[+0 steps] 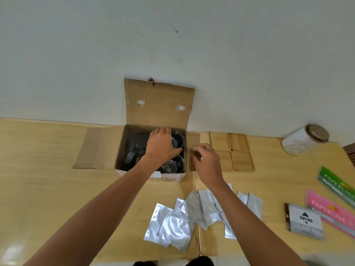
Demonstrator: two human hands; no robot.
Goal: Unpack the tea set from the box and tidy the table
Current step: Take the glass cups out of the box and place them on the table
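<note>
The left hand point(160, 143) is down inside the open cardboard box point(123, 150), fingers curled over the rim of a dark glossy cup point(177, 141) at the box's two o'clock corner; it appears to be grasping that cup, though the palm hides the actual contact. The right hand point(206, 160) hovers just outside the box's three o'clock wall, fingers loosely pinched and seemingly holding nothing. A second cup point(173, 166) sits at the box's five o'clock corner, and a dark teapot point(137, 148) with a handle fills the nine o'clock half. These pieces look like glazed ceramic or glass: stiff, smooth, probably slippery and breakable, with modest weight for the cups and more for the teapot. I would take each cup by its rim and wall and lift it straight up clear of the cardboard, and take the teapot by its handle with the other hand steadying the body. Count: two cups visible, one teapot; anything beneath the hand cannot be told. On the tabletop point(48, 179), four square wooden coasters point(231, 151) lie in a two-by-two block at three o'clock of the box. A loose pile of silver foil sachets point(192, 215), roughly ten and overlapping, lies at six o'clock, light and limp. One white jar point(305, 140) lies tipped further out at three o'clock.
</note>
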